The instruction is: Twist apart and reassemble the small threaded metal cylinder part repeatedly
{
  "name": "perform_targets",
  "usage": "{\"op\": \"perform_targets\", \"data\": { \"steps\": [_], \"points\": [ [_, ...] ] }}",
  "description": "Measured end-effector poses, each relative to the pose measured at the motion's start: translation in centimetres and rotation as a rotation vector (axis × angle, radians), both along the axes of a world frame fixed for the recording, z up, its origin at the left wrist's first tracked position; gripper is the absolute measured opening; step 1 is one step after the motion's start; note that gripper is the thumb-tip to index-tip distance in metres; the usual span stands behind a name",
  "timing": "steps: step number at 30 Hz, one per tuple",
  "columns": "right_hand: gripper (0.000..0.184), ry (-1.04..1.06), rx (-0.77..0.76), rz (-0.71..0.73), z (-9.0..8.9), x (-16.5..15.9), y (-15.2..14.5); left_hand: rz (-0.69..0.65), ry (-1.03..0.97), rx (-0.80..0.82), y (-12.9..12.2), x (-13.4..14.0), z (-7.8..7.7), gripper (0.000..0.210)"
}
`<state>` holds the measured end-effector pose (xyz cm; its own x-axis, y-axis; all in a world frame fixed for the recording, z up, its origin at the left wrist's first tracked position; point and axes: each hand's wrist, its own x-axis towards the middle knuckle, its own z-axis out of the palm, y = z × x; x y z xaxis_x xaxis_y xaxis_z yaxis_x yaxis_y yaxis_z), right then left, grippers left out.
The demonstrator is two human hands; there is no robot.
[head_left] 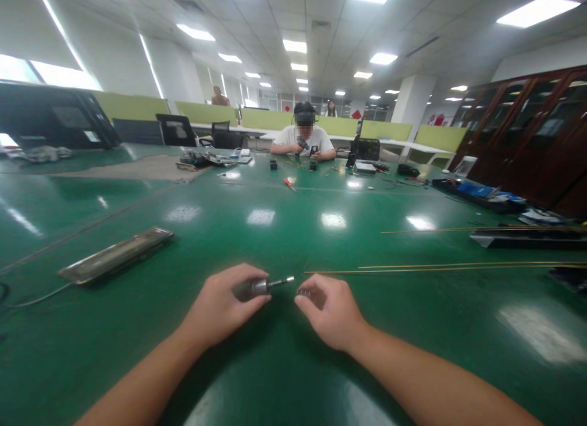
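My left hand (229, 297) is closed around a small silver cylinder (260, 286), thumb below and fingers above. A thin shaft with a bright tip (290, 279) sticks out of the cylinder toward the right. Its rear part is hidden in the palm. Opposite it, my right hand (332, 310) pinches a tiny dark piece with a knobbly edge (302, 292) between thumb and forefinger; its kind is too small to make out. A short gap separates the bright tip from this piece. Both hands are low over the green tabletop (275, 365).
Two long thin brass-coloured rods (413, 268) lie just beyond my right hand. A power strip (117, 255) with a cord is at left. Farther off are an orange-handled screwdriver (288, 183), a dark tray (479, 194) and a seated person (302, 135) holding something.
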<state>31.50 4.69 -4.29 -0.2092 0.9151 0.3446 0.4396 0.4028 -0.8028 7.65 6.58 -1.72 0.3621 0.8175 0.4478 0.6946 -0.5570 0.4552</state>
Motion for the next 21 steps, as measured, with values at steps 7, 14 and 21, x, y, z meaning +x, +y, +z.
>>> {"op": "perform_targets", "data": {
  "steps": [7,14,21],
  "points": [
    [0.009,-0.031,0.017,0.076,-0.4,-0.4,-0.3,0.321,-0.122,-0.041,2.1,-2.0,-0.3,0.045],
    [0.011,-0.143,0.081,0.135,-0.3,-0.6,-0.5,0.421,-0.212,-0.125,2.4,-3.1,-0.1,0.060],
    [0.015,-0.217,0.109,0.180,0.1,-0.8,-0.7,0.478,-0.108,-0.252,-1.7,-8.7,-2.1,0.080]
  ]
}}
